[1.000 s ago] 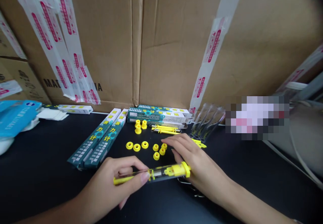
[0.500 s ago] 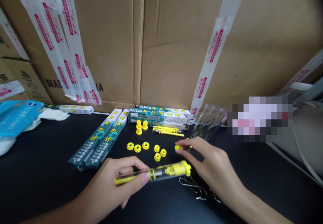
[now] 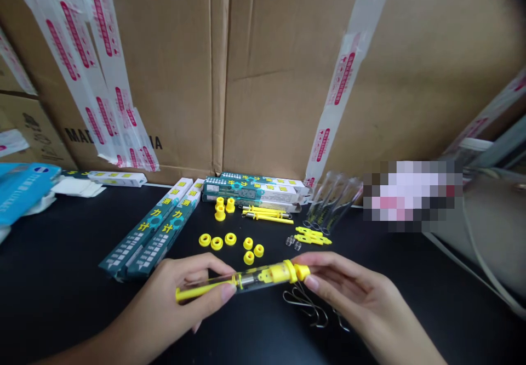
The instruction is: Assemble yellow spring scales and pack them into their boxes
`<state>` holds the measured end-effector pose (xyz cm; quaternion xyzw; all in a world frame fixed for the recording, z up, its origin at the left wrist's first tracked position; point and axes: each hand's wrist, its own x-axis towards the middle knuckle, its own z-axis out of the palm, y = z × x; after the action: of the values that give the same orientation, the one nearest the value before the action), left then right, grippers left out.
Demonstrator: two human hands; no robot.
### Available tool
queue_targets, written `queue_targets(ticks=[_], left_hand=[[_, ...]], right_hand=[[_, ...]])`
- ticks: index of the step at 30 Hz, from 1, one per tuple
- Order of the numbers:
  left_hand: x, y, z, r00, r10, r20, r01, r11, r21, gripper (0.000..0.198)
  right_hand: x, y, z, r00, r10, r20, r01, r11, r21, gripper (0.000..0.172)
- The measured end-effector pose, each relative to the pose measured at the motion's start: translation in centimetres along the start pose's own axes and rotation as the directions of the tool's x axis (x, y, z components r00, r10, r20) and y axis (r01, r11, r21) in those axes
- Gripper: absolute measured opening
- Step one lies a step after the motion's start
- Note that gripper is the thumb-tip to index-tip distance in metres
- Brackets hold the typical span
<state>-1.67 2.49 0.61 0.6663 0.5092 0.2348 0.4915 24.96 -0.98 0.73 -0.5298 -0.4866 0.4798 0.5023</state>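
Across the middle of the head view lies a spring scale, a clear tube with yellow parts and a metal spring inside. My left hand is closed around its left half, thumb in front. A small yellow cap is pinched between the thumb and fingers of my right hand, against the yellow collar at the tube's right end. How far the cap sits in the collar is hidden. Bent wire hooks lie on the black table just below my right fingers.
Behind my hands are yellow rings, small yellow caps, flanged yellow plugs, yellow rods, small springs, flat yellow pieces and clear tubes. Printed boxes lie left and at the back, before a large carton.
My right hand has brought the yellow cap down from beyond the tube to the tube's right end. My left hand keeps hold of the spring scale. The view has shifted slightly.
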Motion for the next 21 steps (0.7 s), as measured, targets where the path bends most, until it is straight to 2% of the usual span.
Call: queue_targets(ticks=[3, 10, 16, 21], left_hand=[[-0.2, 0.4, 0.1, 1.000, -0.008, 0.004, 0.008, 1.000, -0.008, 0.032], [-0.5, 1.0, 0.2, 1.000, -0.006, -0.020, 0.006, 1.000, 0.005, 0.029], [-0.7, 1.1, 0.3, 0.999, -0.005, -0.045, 0.007, 0.999, 0.043, 0.032], [-0.9, 1.4, 0.5, 0.999, -0.005, -0.045, 0.009, 0.996, 0.092, 0.033]], right_hand=[[0.1, -0.1, 0.1, 1.000, -0.019, 0.002, 0.019, 1.000, -0.004, 0.035], [0.2, 0.3, -0.3, 0.998, -0.066, 0.018, 0.067, 0.996, -0.050, 0.029], [0.2, 1.1, -0.8, 0.992, -0.109, 0.058, 0.115, 0.986, -0.122, 0.016], [0.2, 1.0, -1.0, 0.985, -0.113, 0.132, 0.142, 0.961, -0.238, 0.027]])
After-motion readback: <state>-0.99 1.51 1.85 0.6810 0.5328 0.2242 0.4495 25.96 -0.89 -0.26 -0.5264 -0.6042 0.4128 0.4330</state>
